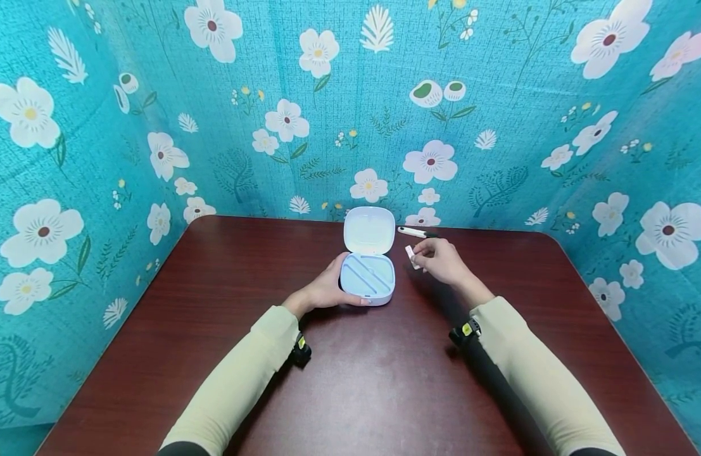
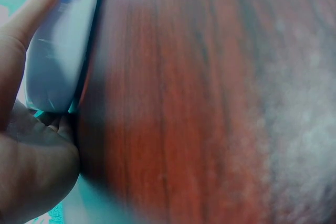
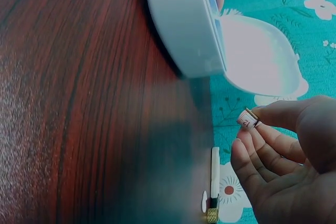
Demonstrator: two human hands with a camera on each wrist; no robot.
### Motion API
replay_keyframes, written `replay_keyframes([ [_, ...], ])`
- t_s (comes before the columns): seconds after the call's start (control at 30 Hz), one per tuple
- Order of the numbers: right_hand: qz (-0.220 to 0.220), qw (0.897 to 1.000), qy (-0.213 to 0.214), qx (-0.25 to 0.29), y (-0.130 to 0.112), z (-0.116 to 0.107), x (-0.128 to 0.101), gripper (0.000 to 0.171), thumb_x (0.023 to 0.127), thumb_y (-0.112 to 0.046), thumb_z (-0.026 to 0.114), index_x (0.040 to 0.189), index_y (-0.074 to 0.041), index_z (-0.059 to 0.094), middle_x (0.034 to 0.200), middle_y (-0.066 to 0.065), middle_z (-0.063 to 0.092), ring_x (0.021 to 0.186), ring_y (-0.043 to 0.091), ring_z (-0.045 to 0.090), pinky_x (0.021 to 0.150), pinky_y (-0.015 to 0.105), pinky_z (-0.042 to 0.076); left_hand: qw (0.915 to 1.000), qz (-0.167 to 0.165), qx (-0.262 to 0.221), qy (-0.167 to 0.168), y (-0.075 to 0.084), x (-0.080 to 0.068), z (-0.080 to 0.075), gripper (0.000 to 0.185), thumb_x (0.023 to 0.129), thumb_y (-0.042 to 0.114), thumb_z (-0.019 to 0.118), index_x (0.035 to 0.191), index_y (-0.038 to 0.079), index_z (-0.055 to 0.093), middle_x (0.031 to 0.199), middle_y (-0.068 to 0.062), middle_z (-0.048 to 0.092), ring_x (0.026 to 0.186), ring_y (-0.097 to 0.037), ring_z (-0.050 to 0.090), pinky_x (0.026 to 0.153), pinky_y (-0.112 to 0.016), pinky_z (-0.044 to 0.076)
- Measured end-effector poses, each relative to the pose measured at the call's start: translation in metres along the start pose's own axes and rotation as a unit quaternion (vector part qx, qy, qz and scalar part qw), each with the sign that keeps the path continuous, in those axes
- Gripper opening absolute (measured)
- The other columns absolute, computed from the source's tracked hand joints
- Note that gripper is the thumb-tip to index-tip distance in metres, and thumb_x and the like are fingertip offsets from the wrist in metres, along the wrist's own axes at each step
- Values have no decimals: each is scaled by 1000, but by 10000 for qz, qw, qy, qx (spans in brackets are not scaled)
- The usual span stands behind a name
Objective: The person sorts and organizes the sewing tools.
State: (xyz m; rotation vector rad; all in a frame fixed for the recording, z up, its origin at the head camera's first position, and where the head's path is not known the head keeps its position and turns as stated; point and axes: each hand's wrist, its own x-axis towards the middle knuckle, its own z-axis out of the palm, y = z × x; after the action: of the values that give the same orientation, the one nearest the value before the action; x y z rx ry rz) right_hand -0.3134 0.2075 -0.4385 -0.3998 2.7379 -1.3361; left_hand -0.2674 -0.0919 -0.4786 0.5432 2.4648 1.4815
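Two hands work near the surface's far edge: left hand (image 1: 323, 291) steadies the open case (image 1: 367, 278); right hand (image 1: 441, 261) pinches a small piece (image 1: 410, 254), which probably needs careful seating inside.

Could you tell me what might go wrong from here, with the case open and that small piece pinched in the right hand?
The right hand pinches the small piece only at the fingertips, above the table; it may slip and roll off.

The pen-like tool lies just behind that hand, near the table's far edge; a careless move could knock it away.

The left hand grips the case from one side only, so a push from the right could shift it or swing the lid.
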Motion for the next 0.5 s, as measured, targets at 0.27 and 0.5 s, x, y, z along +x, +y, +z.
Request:
replay_keyframes([
  [0.27, -9, 9998, -139, -142, -8, 4, -2, 18, 97, -7, 67, 111, 5, 67, 96, 18, 70, 81, 32, 66, 68, 33, 56, 9996, 25, -243, -103, 16, -7, -2, 111, 72, 13, 94, 157, 1, 24, 148, -22, 39, 132, -35, 40, 114, -54, 30],
  [0.5, -204, 9995, -162, -181, -17, 9, -5, 16, 97, -6, 68, 109, 4, 68, 95, 17, 71, 80, 32, 67, 66, 30, 54, 9998, 116, -154, 30, -4, 2, 2, 113, 70, 23, 97, 157, 11, 27, 146, -12, 43, 131, -27, 42, 113, -51, 31],
])
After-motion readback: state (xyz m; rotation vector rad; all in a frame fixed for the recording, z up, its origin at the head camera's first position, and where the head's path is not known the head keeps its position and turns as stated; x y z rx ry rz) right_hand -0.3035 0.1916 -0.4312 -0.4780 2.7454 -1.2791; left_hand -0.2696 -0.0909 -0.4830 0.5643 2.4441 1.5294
